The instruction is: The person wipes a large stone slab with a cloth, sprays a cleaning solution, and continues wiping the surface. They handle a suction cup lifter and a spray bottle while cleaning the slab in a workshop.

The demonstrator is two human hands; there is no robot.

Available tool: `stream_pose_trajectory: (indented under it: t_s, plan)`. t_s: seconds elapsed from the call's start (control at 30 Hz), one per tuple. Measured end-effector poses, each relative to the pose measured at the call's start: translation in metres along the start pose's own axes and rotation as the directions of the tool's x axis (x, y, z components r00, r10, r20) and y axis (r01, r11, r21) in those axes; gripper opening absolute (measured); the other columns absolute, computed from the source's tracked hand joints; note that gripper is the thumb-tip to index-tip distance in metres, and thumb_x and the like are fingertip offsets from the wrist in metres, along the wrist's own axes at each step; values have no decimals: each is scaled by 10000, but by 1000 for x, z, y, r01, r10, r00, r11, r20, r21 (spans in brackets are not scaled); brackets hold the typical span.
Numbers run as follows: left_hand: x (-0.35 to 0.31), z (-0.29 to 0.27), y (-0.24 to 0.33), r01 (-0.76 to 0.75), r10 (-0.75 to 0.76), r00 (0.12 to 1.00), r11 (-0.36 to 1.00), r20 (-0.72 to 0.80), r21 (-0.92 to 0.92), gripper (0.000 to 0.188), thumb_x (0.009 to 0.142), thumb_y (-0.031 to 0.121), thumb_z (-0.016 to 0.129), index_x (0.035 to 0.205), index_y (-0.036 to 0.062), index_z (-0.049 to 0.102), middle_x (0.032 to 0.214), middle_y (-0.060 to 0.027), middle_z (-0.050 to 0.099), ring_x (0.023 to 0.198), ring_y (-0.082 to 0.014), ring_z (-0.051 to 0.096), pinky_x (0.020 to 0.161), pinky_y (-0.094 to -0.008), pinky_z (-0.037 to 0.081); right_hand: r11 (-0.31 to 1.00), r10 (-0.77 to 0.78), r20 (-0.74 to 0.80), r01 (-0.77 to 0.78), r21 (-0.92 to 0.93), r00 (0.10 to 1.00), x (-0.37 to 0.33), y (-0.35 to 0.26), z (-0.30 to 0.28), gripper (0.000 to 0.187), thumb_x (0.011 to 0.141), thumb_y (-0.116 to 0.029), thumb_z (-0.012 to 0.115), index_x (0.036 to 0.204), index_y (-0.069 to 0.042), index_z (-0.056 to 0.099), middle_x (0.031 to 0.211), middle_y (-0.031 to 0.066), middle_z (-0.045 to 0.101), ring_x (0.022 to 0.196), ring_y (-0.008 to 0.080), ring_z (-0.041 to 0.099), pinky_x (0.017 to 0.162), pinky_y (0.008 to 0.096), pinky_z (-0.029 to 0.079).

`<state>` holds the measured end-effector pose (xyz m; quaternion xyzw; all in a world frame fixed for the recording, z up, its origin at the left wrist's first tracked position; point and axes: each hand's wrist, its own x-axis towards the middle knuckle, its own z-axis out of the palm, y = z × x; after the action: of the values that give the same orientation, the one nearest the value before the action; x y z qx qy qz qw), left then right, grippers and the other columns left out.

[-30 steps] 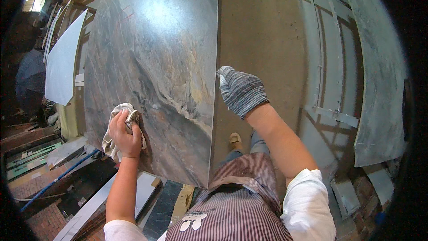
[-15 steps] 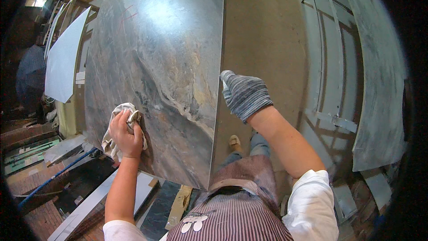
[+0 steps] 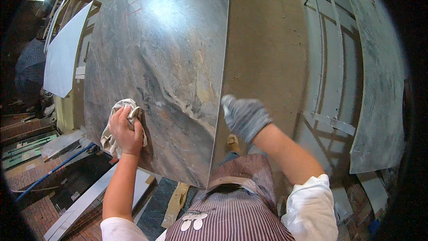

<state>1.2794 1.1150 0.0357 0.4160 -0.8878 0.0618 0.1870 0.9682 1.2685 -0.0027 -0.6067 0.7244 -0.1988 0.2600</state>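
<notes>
A large polished stone slab [image 3: 178,62], grey and brown with pale veins, lies in front of me. My left hand [image 3: 126,129] is bare and closed over a crumpled whitish cloth [image 3: 111,138], pressed to the slab's near left part. On my right hand [image 3: 246,118] is a grey striped knit glove. It is beside the slab's right edge, slightly smeared by motion, with its fingers curled in. Whatever it may hold is hidden; its tip is close to the edge.
A pale panel [image 3: 67,51] leans at the left. Another grey slab [image 3: 379,80] stands at the right beside a metal frame [image 3: 341,58]. Stone strips [image 3: 84,205] and a blue hose [image 3: 53,169] lie low on the left. Brown floor [image 3: 267,40] runs along the slab's right side.
My right hand has moved toward me along the slab's right edge. My left hand stays on the cloth in nearly the same place. The view has shifted slightly.
</notes>
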Motion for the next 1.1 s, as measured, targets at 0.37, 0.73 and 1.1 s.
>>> stream_pose_trajectory:
  t_s: [0.37, 0.73, 1.1]
  plan:
    - [-5, 4, -7, -5, 5, 1000, 1000, 1, -20, 391, 754, 132, 608, 1142, 85, 590, 1147, -139, 598, 1102, -343, 524, 970, -462, 359, 986, 149, -175, -133, 98, 973, 22, 15, -7, 188, 929, -194, 486, 1016, -77, 604, 783, 189, 654, 730, 372, 639, 661, 450, 514]
    - [-5, 3, -2, 12, -12, 1000, 1000, -12, -2, 381, 749, 130, 612, 1127, 84, 598, 1136, -136, 603, 1077, -345, 535, 956, -458, 373, 994, 109, -139, -109, 9, 984, 36, 4, -24, 207, 906, -207, 507, 1023, -73, 614, 811, 199, 658, 754, 382, 639, 660, 468, 512]
    - [-5, 2, -4, 0, 0, 1000, 1000, -5, -16, 388, 749, 127, 603, 1134, 85, 586, 1128, -144, 595, 1068, -352, 531, 953, -459, 370, 993, 113, -116, -116, -23, 987, 37, 1, -25, 204, 890, -193, 517, 1028, -65, 598, 766, 205, 651, 713, 377, 640, 632, 474, 506]
